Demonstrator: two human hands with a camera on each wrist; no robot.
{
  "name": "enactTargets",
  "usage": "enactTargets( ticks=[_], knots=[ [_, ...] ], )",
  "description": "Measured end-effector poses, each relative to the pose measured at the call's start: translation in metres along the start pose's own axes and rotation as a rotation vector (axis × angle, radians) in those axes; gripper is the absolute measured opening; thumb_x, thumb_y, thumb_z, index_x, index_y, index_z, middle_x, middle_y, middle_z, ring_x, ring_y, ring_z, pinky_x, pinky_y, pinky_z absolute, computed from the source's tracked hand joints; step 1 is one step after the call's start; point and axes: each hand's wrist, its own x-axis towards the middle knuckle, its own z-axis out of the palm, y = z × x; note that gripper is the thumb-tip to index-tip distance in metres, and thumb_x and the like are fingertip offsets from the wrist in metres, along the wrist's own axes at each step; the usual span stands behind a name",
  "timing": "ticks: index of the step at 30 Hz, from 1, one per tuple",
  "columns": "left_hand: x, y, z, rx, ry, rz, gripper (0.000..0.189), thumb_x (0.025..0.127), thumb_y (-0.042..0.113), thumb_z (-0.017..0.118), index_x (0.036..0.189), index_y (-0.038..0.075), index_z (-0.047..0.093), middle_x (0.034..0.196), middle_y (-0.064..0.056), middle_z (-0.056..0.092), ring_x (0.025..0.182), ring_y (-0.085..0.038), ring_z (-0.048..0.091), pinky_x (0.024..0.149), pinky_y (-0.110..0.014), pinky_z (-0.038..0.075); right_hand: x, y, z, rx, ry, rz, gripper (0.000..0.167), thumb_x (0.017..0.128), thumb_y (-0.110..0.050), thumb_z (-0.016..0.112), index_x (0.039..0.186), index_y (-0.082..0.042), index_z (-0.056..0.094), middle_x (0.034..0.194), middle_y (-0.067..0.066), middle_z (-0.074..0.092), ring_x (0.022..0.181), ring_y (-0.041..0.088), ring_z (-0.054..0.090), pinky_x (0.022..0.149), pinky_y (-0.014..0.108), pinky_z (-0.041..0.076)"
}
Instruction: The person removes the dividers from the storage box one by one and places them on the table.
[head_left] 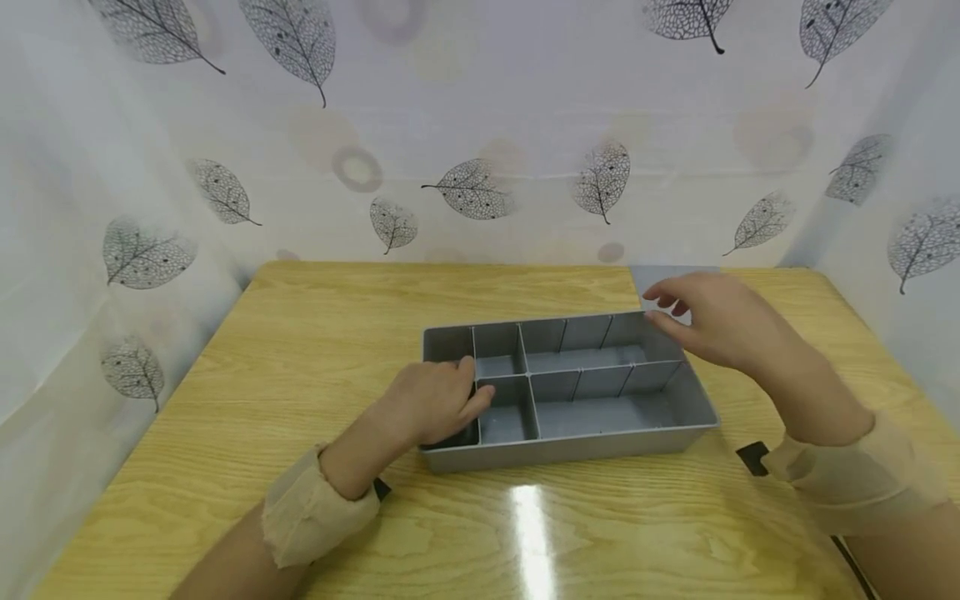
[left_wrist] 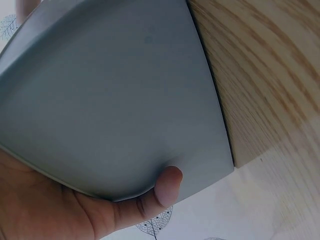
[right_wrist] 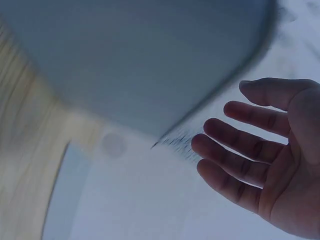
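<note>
On the worktop [head_left: 330, 333], the divided tray [head_left: 570, 451] has its left end pinched by the left hand's [head_left: 431, 404] fingers, the right hand's [head_left: 723, 321] spread beside the opposite end, where a matching hold would probably steady it.

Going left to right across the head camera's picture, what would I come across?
Going by their middles: beige left cuff → left fingers → gray divided tray → right fingers → beige right cuff.

Leaf-patterned sheeting [head_left: 525, 125] hangs behind the wood-grain table [head_left: 300, 342].
</note>
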Motion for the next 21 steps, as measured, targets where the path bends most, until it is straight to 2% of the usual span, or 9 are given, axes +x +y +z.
enactTargets(
  ticks=[4,8,11,15,21],
  knots=[
    [0.001,0.001,0.000,-0.008,-0.009,0.007,0.051,0.106,0.046,0.035,0.109,0.001,0.058,0.073,-0.002,0.057,0.059,-0.013,0.054,0.052,-0.031,0.046,-0.007,-0.038,-0.001,0.034,0.038,-0.070,0.018,0.094,-0.019,0.068,0.107,-0.008,0.072,0.090,-0.001,0.072,0.079,0.012,0.066,0.070,0.037,0.054],
    [0.002,0.001,-0.001,-0.015,-0.011,0.013,0.052,0.106,0.046,0.035,0.112,0.000,0.058,0.074,-0.003,0.058,0.060,-0.013,0.055,0.052,-0.031,0.047,-0.011,-0.071,0.009,0.073,0.003,-0.082,0.014,0.094,-0.023,0.068,0.099,-0.012,0.074,0.078,-0.010,0.067,0.070,0.003,0.060,0.065,0.029,0.052],
    [0.002,0.000,-0.001,-0.009,-0.011,0.005,0.052,0.106,0.047,0.035,0.112,0.001,0.058,0.077,-0.004,0.061,0.062,-0.014,0.058,0.053,-0.032,0.048,-0.011,-0.091,0.024,0.121,-0.059,-0.090,0.016,0.095,-0.028,0.067,0.085,-0.017,0.072,0.069,-0.013,0.061,0.061,0.000,0.052,0.059,0.024,0.047],
    [0.002,0.000,0.000,-0.011,-0.004,0.000,0.051,0.105,0.047,0.036,0.109,0.002,0.059,0.078,-0.005,0.062,0.063,-0.014,0.058,0.055,-0.033,0.050,-0.010,-0.110,0.048,0.167,-0.133,-0.111,0.031,0.096,-0.033,0.066,0.067,-0.022,0.061,0.057,-0.014,0.051,0.049,0.000,0.042,0.050,0.021,0.040],
    [0.001,-0.002,0.001,-0.016,-0.003,-0.006,0.051,0.105,0.046,0.036,0.112,0.001,0.059,0.082,-0.007,0.065,0.065,-0.015,0.060,0.057,-0.033,0.051,-0.007,-0.124,0.076,0.291,-0.213,-0.088,0.035,0.096,-0.033,0.065,0.063,-0.020,0.061,0.051,-0.014,0.046,0.043,-0.001,0.038,0.045,0.020,0.037]
  ],
)
